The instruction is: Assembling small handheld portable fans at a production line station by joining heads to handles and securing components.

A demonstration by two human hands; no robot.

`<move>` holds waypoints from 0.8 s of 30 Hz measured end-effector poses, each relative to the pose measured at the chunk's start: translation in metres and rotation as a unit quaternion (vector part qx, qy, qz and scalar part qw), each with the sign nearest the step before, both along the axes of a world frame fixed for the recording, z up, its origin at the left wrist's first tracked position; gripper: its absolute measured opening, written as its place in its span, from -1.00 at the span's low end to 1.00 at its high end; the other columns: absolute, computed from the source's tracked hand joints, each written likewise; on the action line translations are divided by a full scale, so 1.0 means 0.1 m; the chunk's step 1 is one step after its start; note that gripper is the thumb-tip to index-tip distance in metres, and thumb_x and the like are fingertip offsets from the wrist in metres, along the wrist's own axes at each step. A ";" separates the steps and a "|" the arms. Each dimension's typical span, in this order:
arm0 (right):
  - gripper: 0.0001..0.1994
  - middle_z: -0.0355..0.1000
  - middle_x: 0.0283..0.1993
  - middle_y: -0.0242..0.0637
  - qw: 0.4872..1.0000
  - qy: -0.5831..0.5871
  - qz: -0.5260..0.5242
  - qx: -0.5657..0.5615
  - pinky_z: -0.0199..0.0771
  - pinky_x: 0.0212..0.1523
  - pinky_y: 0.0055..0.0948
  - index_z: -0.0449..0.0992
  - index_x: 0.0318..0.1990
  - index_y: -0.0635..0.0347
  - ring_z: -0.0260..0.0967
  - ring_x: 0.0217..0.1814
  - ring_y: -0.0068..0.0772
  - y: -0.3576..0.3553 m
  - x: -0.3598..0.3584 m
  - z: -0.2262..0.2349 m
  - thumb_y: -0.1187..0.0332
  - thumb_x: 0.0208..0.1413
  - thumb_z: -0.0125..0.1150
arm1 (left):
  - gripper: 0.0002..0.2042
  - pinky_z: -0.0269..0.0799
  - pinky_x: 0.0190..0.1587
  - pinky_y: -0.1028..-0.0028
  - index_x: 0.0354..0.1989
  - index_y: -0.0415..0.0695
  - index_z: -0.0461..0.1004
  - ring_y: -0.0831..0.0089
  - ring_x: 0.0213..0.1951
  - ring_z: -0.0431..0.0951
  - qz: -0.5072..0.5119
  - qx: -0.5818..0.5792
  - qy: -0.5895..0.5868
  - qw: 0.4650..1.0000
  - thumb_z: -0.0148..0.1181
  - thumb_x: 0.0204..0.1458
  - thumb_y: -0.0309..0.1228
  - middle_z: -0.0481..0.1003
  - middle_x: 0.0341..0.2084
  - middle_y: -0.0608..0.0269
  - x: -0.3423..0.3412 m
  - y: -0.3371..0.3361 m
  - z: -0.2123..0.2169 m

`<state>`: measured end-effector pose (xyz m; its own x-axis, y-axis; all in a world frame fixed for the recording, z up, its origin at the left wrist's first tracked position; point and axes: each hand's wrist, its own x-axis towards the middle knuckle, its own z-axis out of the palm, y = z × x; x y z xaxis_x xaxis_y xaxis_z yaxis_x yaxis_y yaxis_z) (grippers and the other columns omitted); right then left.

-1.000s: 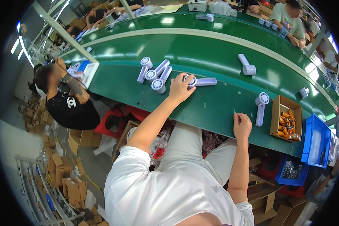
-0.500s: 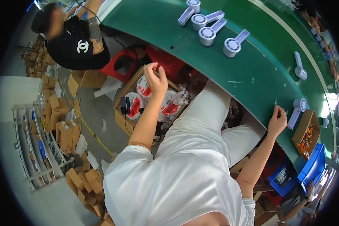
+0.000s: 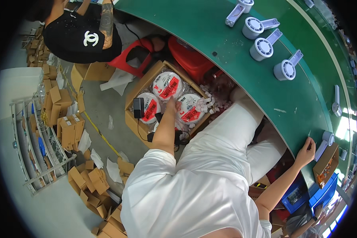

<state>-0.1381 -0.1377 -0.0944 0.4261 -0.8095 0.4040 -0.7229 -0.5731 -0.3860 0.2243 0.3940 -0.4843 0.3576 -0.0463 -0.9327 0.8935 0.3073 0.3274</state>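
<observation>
Checked by me from afar through head view. Left hand (image 3: 173, 106) was inside open cardboard box (image 3: 133, 123), over round white-and-red packs (image 3: 162, 84); fingers blended into packs, so grip I could not tell. Black adapter (image 3: 139, 108) sat at box's left side. Right hand (image 3: 305, 154) was over bench (image 3: 265, 91) near edge, fingertips pinched narrow on thin pale piece (image 3: 309, 133). Pale fan unit (image 3: 327, 137) lay just beside, near carton (image 3: 320, 166). I noted four other fan units (image 3: 261, 49) grouped farther up bench.
</observation>
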 end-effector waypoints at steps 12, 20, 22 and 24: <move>-0.74 0.54 -0.32 -0.21 0.999 0.020 -0.032 0.002 0.44 -0.32 -0.37 0.58 -0.25 0.26 0.48 -0.34 -0.25 0.03 0.14 0.02 0.21 0.23 0.15 | -0.81 0.36 -0.29 0.35 -0.26 -0.28 0.45 0.32 -0.44 0.42 0.121 0.368 -0.289 0.876 0.07 0.15 -0.37 0.47 -0.43 0.11 -0.04 -0.21 0.45; -0.78 0.53 -0.34 -0.22 0.997 -0.044 -0.041 -0.048 0.46 -0.31 -0.44 0.57 -0.26 0.31 0.48 -0.36 -0.35 0.09 0.02 0.06 0.29 0.22 0.18 | -0.89 0.35 -0.25 0.47 -0.30 -0.31 0.43 0.51 -0.36 0.42 0.063 0.268 -0.530 0.802 0.04 0.10 -0.51 0.46 -0.44 0.24 -0.72 -0.54 2.36; -0.82 0.54 -0.34 -0.23 0.990 -0.131 -0.013 -0.054 0.45 -0.30 -0.47 0.57 -0.27 0.32 0.47 -0.36 -0.42 0.26 0.08 0.08 0.36 0.21 0.19 | -0.86 0.37 -0.14 0.46 -0.27 -0.32 0.44 0.45 -0.26 0.48 0.006 0.211 -0.594 0.776 0.05 0.08 -0.49 0.51 -0.32 0.17 -0.87 -0.34 2.51; -0.89 0.54 -0.32 -0.22 0.978 -0.188 0.079 0.042 0.44 -0.26 -0.49 0.58 -0.26 0.29 0.44 -0.34 -0.45 0.57 0.19 0.13 0.43 0.15 0.22 | -0.76 0.38 -0.06 0.43 -0.25 -0.40 0.46 0.33 -0.17 0.52 -0.061 0.131 -0.680 0.718 0.12 0.02 -0.43 0.53 -0.17 -0.02 -0.95 -0.44 3.07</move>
